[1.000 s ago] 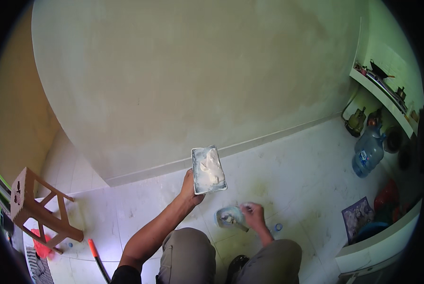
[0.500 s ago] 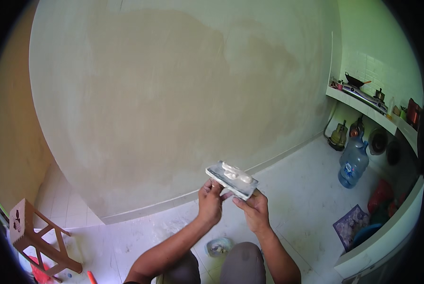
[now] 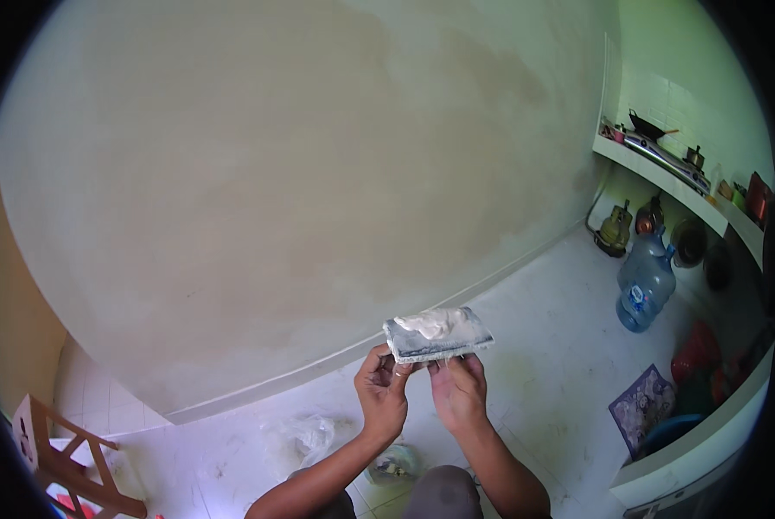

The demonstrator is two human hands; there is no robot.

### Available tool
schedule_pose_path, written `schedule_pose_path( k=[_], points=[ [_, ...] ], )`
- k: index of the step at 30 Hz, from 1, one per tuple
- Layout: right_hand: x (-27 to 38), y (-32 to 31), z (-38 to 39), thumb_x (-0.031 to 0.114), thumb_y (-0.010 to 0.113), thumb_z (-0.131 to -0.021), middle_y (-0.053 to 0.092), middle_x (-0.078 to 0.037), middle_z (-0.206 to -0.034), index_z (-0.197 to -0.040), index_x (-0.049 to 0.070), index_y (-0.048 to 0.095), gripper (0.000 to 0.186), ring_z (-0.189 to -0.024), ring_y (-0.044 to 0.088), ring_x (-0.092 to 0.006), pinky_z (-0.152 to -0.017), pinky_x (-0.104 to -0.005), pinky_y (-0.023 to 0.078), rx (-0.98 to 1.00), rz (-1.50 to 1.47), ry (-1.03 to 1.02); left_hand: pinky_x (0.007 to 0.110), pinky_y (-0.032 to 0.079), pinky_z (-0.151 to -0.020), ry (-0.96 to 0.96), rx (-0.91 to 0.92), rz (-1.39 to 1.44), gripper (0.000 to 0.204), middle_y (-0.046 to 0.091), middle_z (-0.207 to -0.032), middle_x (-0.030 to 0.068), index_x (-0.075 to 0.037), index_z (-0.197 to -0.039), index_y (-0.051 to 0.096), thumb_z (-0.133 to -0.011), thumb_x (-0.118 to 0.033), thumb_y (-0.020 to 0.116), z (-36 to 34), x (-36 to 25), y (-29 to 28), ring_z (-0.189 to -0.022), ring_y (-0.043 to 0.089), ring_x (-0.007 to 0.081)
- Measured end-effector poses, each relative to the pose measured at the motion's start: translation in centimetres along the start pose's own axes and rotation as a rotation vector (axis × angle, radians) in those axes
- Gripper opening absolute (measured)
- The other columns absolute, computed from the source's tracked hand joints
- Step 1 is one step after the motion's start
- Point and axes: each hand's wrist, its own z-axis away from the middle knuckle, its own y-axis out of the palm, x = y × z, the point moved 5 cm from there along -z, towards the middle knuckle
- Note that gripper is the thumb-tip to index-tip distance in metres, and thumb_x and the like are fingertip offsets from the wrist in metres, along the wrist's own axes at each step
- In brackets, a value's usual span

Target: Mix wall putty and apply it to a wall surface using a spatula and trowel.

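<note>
A flat rectangular plastering trowel (image 3: 417, 344) faces upward in front of me, its grey plate smeared with white. Along its far side lies a thick ridge of white putty (image 3: 439, 323). My left hand (image 3: 383, 398) is closed on the near left edge, fingers curled under the plate. From below the right half, my right hand (image 3: 459, 396) grips it too; the plate hides those fingertips and whatever handle is underneath. Before both hands stands a wall (image 3: 292, 199) with large, darker beige patches.
On the floor are a plastic bag (image 3: 309, 437) and a small tub (image 3: 394, 465) near my knees. A brown stool (image 3: 76, 458) stands left. At right are blue water jugs (image 3: 647, 290), a green gas cylinder (image 3: 614, 232) and a counter (image 3: 664, 182) with a stove.
The trowel has turned so its long edge lies nearly level, and it sits slightly further right. My hands have come closer together beneath it. The view has shifted a little.
</note>
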Motion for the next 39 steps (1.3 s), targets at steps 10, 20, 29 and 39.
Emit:
schedule_pose_path(
  k=[10,20,29,39],
  points=[
    [3.1,9.4,-14.2,0.004,0.058,-0.098,0.061,-0.01,-0.145,-0.147,0.003,0.053,0.049,-0.136,0.057,-0.0261,-0.119,-0.0448,0.043,-0.161,-0.195,0.071,0.037,0.056,-0.099,-0.24,0.016,-0.515,0.05,0.066,-0.135,0.0125,0.0,-0.144,0.059,-0.098,-0.011,0.075,-4.0,-10.2,-1.0,-0.12,0.066,0.0206],
    [13.4,27.9,-34.7,0.012,0.051,-0.109,0.059,-0.01,-0.147,-0.149,0.003,0.051,0.042,-0.135,0.058,-0.0254,-0.119,-0.0423,0.045,-0.331,-0.169,0.068,0.035,0.059,-0.086,-0.757,-0.342,-0.916,0.037,0.076,-0.117,0.0101,-0.008,-0.137,0.068,-0.103,-0.022,0.071,5.3,-36.3,-5.4,-0.1,0.073,0.0184],
    [15.0,36.3,-41.3,0.01,0.051,-0.108,0.058,-0.012,-0.148,-0.149,0.002,0.052,0.042,-0.137,0.056,-0.0267,-0.119,-0.0422,0.045,-0.385,-0.093,0.21,0.032,0.062,-0.072,-0.889,-0.546,-1.087,0.031,0.079,-0.102,0.011,-0.002,-0.125,0.073,-0.102,-0.023,0.073,11.5,-57.7,4.1,-0.087,0.076,0.0176],
    [11.8,35.2,-42.8,0.007,0.054,-0.104,0.065,-0.008,-0.137,-0.143,0.005,0.06,0.039,-0.122,0.065,-0.0237,-0.104,-0.039,0.054,-0.411,-0.043,0.211,0.033,0.065,-0.064,-0.888,-0.601,-1.171,0.023,0.079,-0.094,0.0114,0.001,-0.117,0.074,-0.1,-0.014,0.072,14.9,-65.0,0.9,-0.08,0.077,0.0194]
  ],
)
